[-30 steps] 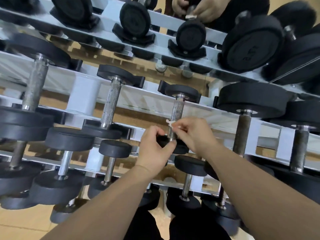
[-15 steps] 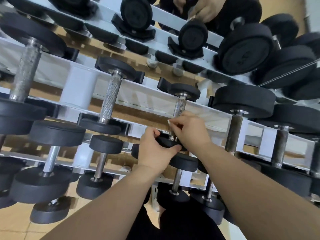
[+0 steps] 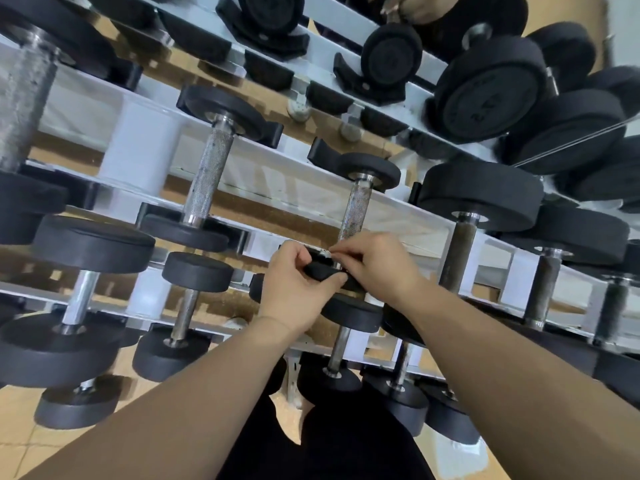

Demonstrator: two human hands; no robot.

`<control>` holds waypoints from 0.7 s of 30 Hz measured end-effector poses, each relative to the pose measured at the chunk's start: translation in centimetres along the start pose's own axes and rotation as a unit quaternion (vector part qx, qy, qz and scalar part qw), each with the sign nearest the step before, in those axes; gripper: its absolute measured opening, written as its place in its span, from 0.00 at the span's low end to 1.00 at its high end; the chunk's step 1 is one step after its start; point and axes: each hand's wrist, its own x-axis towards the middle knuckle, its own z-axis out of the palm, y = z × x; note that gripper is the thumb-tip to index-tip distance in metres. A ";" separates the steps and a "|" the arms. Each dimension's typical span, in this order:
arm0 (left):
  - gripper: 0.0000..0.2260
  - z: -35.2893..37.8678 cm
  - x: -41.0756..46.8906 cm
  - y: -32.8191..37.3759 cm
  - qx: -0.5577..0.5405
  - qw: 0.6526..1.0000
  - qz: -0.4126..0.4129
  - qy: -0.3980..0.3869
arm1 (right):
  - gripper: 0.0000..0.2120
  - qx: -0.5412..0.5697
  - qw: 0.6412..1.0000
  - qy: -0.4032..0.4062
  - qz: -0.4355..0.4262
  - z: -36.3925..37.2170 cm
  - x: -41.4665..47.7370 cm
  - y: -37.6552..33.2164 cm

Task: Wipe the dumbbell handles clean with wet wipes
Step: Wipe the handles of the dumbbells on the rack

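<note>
At the centre of the frame I see the small black-headed dumbbell with a knurled steel handle (image 3: 356,206) lying across the middle tier of the white metal rack (image 3: 142,147). My left hand (image 3: 298,285) is curled around its near black head. My right hand (image 3: 379,268) pinches a white scrap of wet wipe (image 3: 325,252) against the lower end of the handle, just beside the left fingertips.

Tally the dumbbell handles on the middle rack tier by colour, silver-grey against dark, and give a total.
Silver-grey handles: 3
Dark handles: 3
Total: 6
</note>
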 end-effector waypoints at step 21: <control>0.22 -1.6 -0.8 3.1 0.210 0.978 0.006 -0.005 | 0.02 0.101 0.983 0.108 0.112 -1.2 3.4 2.0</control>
